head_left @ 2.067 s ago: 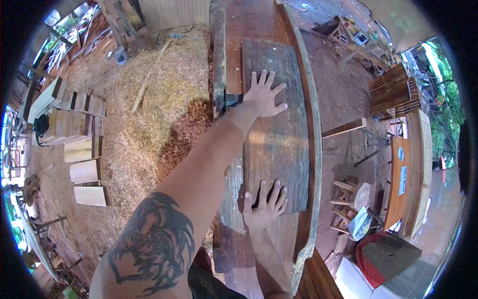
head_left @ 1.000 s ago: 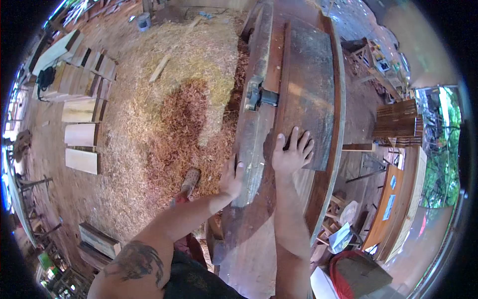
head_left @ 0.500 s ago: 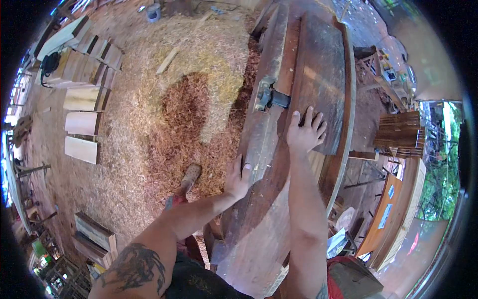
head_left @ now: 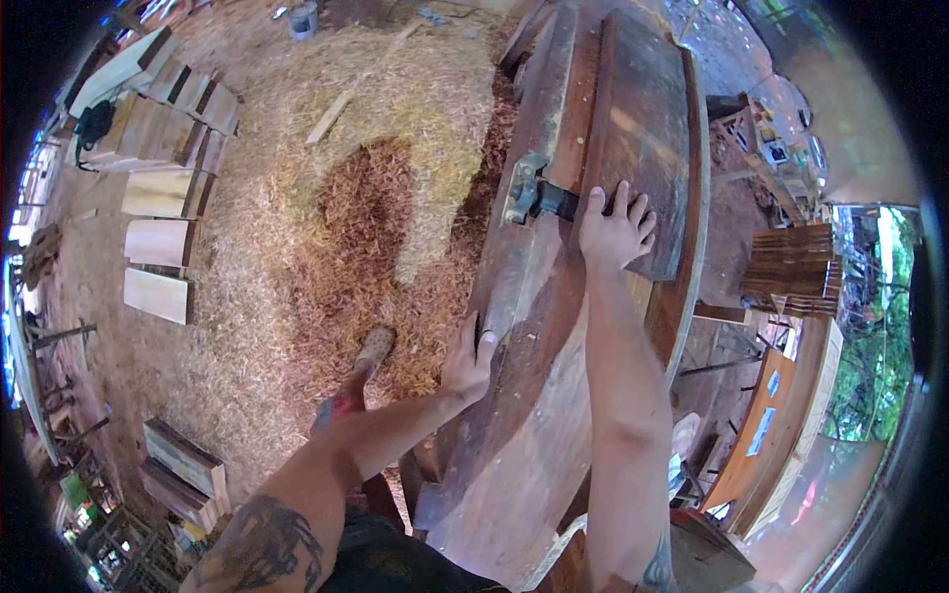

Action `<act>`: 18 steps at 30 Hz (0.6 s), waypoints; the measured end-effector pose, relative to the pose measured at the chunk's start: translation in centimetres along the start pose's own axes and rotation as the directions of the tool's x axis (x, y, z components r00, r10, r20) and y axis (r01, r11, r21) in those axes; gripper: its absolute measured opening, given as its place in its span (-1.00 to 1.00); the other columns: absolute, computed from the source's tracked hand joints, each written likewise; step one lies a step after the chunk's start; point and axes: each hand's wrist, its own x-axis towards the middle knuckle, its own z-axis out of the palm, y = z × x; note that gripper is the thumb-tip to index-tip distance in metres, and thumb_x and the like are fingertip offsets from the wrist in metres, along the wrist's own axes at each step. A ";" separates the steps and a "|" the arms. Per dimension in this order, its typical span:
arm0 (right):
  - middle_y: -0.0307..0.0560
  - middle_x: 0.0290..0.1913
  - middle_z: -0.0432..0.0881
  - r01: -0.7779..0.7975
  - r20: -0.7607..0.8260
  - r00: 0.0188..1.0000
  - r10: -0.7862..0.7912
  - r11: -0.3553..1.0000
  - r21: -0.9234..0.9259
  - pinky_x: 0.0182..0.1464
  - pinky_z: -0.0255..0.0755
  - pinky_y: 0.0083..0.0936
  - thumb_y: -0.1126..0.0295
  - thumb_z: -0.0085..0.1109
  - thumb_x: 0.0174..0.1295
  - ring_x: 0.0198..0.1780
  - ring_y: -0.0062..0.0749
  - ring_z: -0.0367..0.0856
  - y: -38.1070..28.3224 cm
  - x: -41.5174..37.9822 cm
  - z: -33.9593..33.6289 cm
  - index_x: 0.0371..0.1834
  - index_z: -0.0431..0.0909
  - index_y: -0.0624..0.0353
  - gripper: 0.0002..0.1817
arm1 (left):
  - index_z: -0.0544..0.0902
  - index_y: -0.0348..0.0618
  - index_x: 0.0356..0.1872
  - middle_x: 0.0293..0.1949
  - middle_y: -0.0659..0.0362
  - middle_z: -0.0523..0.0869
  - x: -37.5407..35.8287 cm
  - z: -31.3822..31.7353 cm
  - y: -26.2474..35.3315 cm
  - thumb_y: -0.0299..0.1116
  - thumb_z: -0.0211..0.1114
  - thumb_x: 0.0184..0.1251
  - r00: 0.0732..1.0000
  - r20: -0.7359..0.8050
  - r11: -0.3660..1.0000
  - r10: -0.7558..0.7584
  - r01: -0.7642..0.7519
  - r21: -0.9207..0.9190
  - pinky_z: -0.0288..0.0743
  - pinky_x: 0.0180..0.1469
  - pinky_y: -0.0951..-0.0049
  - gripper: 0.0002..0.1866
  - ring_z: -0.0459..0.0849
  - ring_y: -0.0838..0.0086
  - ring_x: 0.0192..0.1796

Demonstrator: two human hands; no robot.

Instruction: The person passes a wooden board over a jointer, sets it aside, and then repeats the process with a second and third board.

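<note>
A long dark wooden board [head_left: 643, 128] lies on the right side of a worn wooden workbench [head_left: 524, 435]. My right hand [head_left: 615, 229] rests flat on the board's near end, fingers spread. Just left of those fingers, a metal fitting [head_left: 524, 190] with a dark bar sits on the bench top, and the bar reaches toward the board. My left hand [head_left: 467, 364] leans on the bench's left edge, thumb apart from the stretched fingers. It holds nothing that I can see.
Wood shavings [head_left: 366, 227] cover the floor to the left, with my foot [head_left: 376, 348] on them. Stacked timber blocks [head_left: 148, 128] stand farther left, a black cable on top. Slatted wood pieces [head_left: 791, 267] and an orange-brown panel [head_left: 753, 435] are at the right.
My right hand has slid forward, and the dark board has shifted the same way. My left hand stays at the bench edge. The view has shifted slightly.
</note>
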 end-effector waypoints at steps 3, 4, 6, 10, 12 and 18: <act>0.04 0.73 0.23 0.001 -0.007 1.000 -0.001 1.000 -0.003 0.66 -0.13 0.33 -0.35 -0.13 0.49 0.71 0.25 0.10 -0.4 0.8 0.3 0.65 0.42 -0.35 -0.26 | 0.22 -0.22 0.64 0.50 -0.32 0.41 0.0 -0.2 0.3 0.21 -0.13 0.69 1.000 -0.008 1.000 0.001 -0.001 0.007 0.25 0.58 -0.05 -0.21 0.38 -0.24 0.53; 0.04 0.73 0.23 0.000 -0.009 1.000 0.000 1.000 -0.003 0.65 -0.13 0.33 -0.35 -0.13 0.49 0.71 0.25 0.10 -0.5 1.0 0.3 0.64 0.42 -0.35 -0.26 | 0.22 -0.23 0.64 0.50 -0.32 0.42 0.0 -0.2 0.4 0.20 -0.13 0.69 1.000 -0.010 1.000 0.002 -0.002 0.006 0.26 0.58 -0.05 -0.21 0.39 -0.24 0.52; 0.05 0.73 0.24 -0.005 0.000 1.000 0.005 1.000 0.004 0.65 -0.13 0.33 -0.35 -0.13 0.49 0.71 0.27 0.10 -0.8 1.5 0.2 0.64 0.43 -0.35 -0.26 | 0.23 -0.23 0.64 0.49 -0.31 0.43 0.1 -0.3 0.5 0.19 -0.11 0.69 1.000 -0.023 1.000 0.009 -0.008 0.015 0.28 0.56 -0.05 -0.22 0.40 -0.24 0.51; 0.06 0.71 0.27 0.002 -0.018 1.000 -0.002 1.000 0.012 0.65 -0.12 0.35 -0.34 -0.13 0.49 0.71 0.30 0.10 -1.2 2.4 0.7 0.63 0.45 -0.34 -0.27 | 0.24 -0.24 0.63 0.46 -0.31 0.45 0.0 -0.2 0.4 0.16 -0.08 0.69 0.999 -0.030 1.000 0.015 -0.015 0.020 0.30 0.55 -0.05 -0.24 0.42 -0.24 0.49; 0.07 0.71 0.27 0.006 -0.028 1.000 -0.006 1.000 0.014 0.64 -0.11 0.36 -0.34 -0.12 0.48 0.70 0.30 0.10 -1.3 2.8 1.0 0.62 0.46 -0.34 -0.27 | 0.25 -0.25 0.62 0.45 -0.31 0.46 0.1 -0.2 0.4 0.13 -0.06 0.70 0.999 -0.037 1.000 0.029 -0.029 0.011 0.30 0.54 -0.05 -0.26 0.43 -0.24 0.48; 0.05 0.72 0.25 0.009 -0.024 1.000 -0.008 1.000 0.023 0.65 -0.14 0.37 -0.36 -0.12 0.47 0.71 0.28 0.09 -1.4 4.1 1.6 0.62 0.45 -0.36 -0.26 | 0.28 -0.28 0.59 0.41 -0.32 0.47 0.1 0.1 -0.1 0.02 0.01 0.70 0.996 -0.062 0.998 0.068 -0.069 -0.012 0.29 0.54 -0.05 -0.32 0.45 -0.23 0.45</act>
